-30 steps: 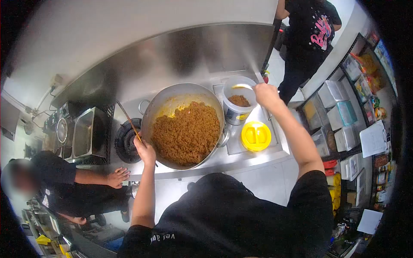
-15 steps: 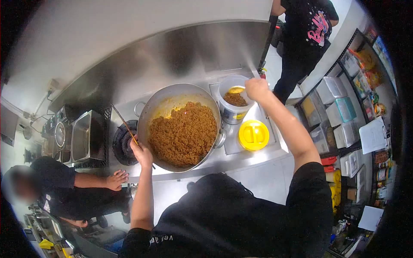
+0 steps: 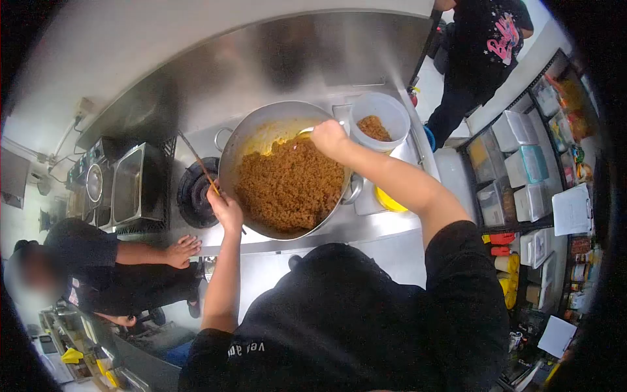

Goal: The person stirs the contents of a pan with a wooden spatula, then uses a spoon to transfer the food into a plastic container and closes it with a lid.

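Note:
A large metal pot (image 3: pixel 228 153) holds a heap of brown crumbly food (image 3: pixel 290 183). My right hand (image 3: pixel 330 139) is closed on a spoon (image 3: pixel 305 130) over the pot's upper right part; the spoon's tip is partly hidden at the food's edge. At the pot's left side, my left hand (image 3: pixel 225 210) grips a long thin wooden stick (image 3: pixel 198 159) that slants up to the left. Right of the pot, a clear tub (image 3: pixel 392 108) has some of the brown food (image 3: pixel 374 129) inside. Below the tub, a yellow lid (image 3: pixel 390 200) is partly covered by my right forearm.
A black burner (image 3: pixel 198 193) is left of the pot, with a steel basin (image 3: pixel 129 183) beyond. A co-worker's hand (image 3: pixel 183 251) rests at the counter's front edge. Another person (image 3: pixel 480 59) stands upper right. Shelves with containers (image 3: pixel 516 130) line the right side.
My right hand has moved left with the spoon from the tub to the pot. The view has shifted a little. My left hand keeps its hold on the stick.

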Motion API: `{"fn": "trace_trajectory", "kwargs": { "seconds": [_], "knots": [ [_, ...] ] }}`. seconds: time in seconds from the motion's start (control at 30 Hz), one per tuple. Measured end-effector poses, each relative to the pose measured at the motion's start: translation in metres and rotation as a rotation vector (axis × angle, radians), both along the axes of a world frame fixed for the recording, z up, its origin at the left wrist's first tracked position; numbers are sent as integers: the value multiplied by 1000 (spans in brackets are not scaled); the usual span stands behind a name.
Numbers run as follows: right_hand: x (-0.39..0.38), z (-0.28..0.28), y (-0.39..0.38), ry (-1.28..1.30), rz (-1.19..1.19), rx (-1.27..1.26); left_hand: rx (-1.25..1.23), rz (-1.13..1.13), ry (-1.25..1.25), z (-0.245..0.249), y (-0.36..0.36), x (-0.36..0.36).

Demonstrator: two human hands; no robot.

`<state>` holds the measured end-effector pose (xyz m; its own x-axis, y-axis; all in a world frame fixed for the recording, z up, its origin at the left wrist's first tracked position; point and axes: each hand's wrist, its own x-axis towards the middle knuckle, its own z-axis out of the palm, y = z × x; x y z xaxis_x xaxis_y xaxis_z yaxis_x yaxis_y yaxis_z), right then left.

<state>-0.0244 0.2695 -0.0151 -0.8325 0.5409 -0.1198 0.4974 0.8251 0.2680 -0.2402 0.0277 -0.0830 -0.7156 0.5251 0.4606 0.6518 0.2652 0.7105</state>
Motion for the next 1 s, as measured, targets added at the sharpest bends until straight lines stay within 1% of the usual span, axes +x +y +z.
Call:
{"fn": "trace_trajectory", "kwargs": {
  "seconds": [0.07, 0.1, 0.17, 0.23, 0.3, 0.37, 0.4, 0.47, 0.5, 0.53, 0.57, 0.6, 0.67, 0.7, 0.77, 0.8, 0.87, 0.9, 0.97, 1.0],
  "knots": [
    [-7, -21, 11, -39, 18, -43, -3, -2, -6, -2, 0, -2],
    [-6, -23, 10, -77, 28, -76, 17, -4, -42, -2, 0, -1],
    [-6, -24, 10, -113, 35, -111, 12, -4, -1, -1, 0, -1],
    [-1, 4, 11, -257, -67, -392, 29, -16, -38, -1, 2, -1],
    [4, 14, 10, -252, -73, -436, 66, -23, -38, 2, 2, 2],
    [6, 15, 6, -249, -67, -528, 35, -2, -40, 6, 2, 5],
    [6, 7, 7, -250, -63, -533, 30, 10, -35, 6, 2, 6],
    [2, -18, 11, -305, 9, -649, 24, 25, -52, 8, 2, 7],
    [1, -26, 10, -309, 12, -650, 22, 29, -55, 4, 2, 4],
    [0, -33, 10, -311, 15, -710, 48, 12, -55, 1, 2, 2],
    [-1, -39, 11, -313, 18, -770, 75, -4, -54, -3, 2, 0],
    [-1, -37, 7, -315, 23, -769, 59, 1, -40, 0, 2, 2],
    [-2, -34, -3, -270, 67, -859, 50, 19, -33, 2, 3, 2],
    [-2, -38, -3, -277, 75, -864, 40, 32, -27, 1, 3, 2],
    [-4, -56, -3, -236, 175, -808, 104, -2, -70, -9, 3, -3],
    [-4, -58, -6, -245, 195, -817, 70, 13, -32, -7, 1, -3],
    [2, -49, 1, -216, 182, -892, 35, 38, 16, 5, 1, 2],
    [7, -58, 10, -221, 185, -885, 42, 42, 14, 6, 1, 4],
    [12, -84, 29, -70, 254, -1019, -5, 56, 61, 6, 1, 3],
    [16, -72, 29, -66, 251, -1011, 2, 52, 65, 6, 2, 2]
  ]
}}
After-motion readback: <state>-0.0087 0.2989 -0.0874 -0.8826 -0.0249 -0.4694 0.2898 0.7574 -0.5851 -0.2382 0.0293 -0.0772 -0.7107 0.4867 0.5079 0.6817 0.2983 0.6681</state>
